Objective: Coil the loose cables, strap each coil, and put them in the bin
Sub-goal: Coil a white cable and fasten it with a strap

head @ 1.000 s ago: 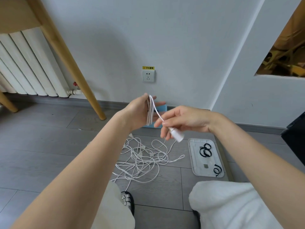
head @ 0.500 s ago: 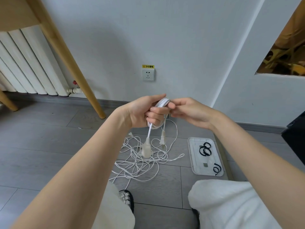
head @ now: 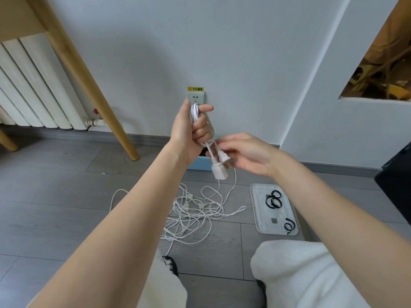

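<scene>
Coiled white cable [head: 201,123], centre frame: gripped upright in the curled left hand [head: 191,132], both plug ends [head: 219,167] hanging below. Right hand [head: 244,153], fingers loosely extended, touched the plugs. Loose cables [head: 193,210] lay tangled on the floor below; blue bin [head: 200,163] behind the hands.

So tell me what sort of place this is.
Probably a room in a home or office, seen from the floor: a radiator on the wall, a wall socket above the skirting, grey plank flooring and a wooden table leg.
</scene>
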Demonstrator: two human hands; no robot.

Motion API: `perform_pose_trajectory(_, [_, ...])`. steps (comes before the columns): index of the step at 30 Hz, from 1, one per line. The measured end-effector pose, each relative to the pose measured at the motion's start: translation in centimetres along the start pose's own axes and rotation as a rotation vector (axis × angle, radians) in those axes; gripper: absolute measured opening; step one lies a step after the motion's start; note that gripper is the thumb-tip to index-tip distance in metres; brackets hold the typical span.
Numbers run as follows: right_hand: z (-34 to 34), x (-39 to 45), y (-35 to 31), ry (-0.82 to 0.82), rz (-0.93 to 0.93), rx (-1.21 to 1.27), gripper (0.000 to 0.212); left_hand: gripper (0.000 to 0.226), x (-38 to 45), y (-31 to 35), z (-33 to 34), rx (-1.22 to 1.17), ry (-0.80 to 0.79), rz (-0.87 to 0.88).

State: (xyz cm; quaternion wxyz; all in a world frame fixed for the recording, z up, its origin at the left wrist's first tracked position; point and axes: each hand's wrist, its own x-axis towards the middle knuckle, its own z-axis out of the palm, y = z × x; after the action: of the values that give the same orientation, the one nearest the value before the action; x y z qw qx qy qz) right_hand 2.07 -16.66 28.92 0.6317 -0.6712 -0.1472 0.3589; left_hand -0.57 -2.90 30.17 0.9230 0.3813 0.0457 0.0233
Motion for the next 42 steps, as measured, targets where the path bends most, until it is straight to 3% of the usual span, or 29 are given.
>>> perform_pose_trajectory(4, [0.2, 0.8, 0.5, 0.29, -0.146, -0.366, 0.022, 0.055, 0.3, -0.1, -0.3, -0.055, 0.1, 0.001])
perform_pose_trajectory(8, [1.2, 0.5, 0.3, 0.409, -0.431, -0.829, 0.018, 0.044, 0.5, -0.1, 0.0, -0.112, 0.171, 0.028])
perform_pose_trajectory(10, [1.6, 0.4, 0.4, 0.422, -0.47, -0.808, 0.015, 0.044, 0.6, 0.0, 0.1, -0.109, 0.205, 0.042])
perform_pose_trajectory(14, [1.5, 0.7, 0.1, 0.355, -0.427, -0.491, 0.01, 0.045, 0.6, 0.3, 0.1, -0.145, 0.26, 0.049])
perform_pose_trajectory(20, [1.5, 0.8, 0.1, 0.457, -0.506, -0.572, 0.029, 0.036, 0.1, 0.4, 0.9, -0.185, 0.262, -0.04])
perform_pose_trajectory(23, [1.4, 0.7, 0.1, 0.423, -0.542, -0.438, 0.023, 0.032, 0.1, 0.5, 1.1, -0.165, 0.245, -0.078])
perform_pose_trajectory(28, [1.6, 0.8, 0.5, 0.383, -0.501, -0.267, 0.016, 0.047, 0.0, -0.2, 1.7, -0.138, 0.221, -0.15])
perform_pose_trajectory(32, [2.3, 0.6, 0.9, 0.413, -0.533, -0.62, 0.01, 0.059, -0.3, -0.8, 1.8, -0.186, 0.249, -0.134])
perform_pose_trajectory(36, [2.4, 0.7, 1.1, 0.232, -0.561, -0.913, 0.04, 0.063, -0.5, -0.7, 1.2, -0.308, 0.301, -0.126])
perform_pose_trajectory(42, [1.1, 1.1, 2.2, 0.226, -0.714, -1.095, 0.054, 0.062, -0.5, -1.4, 1.0, -0.391, 0.353, -0.14])
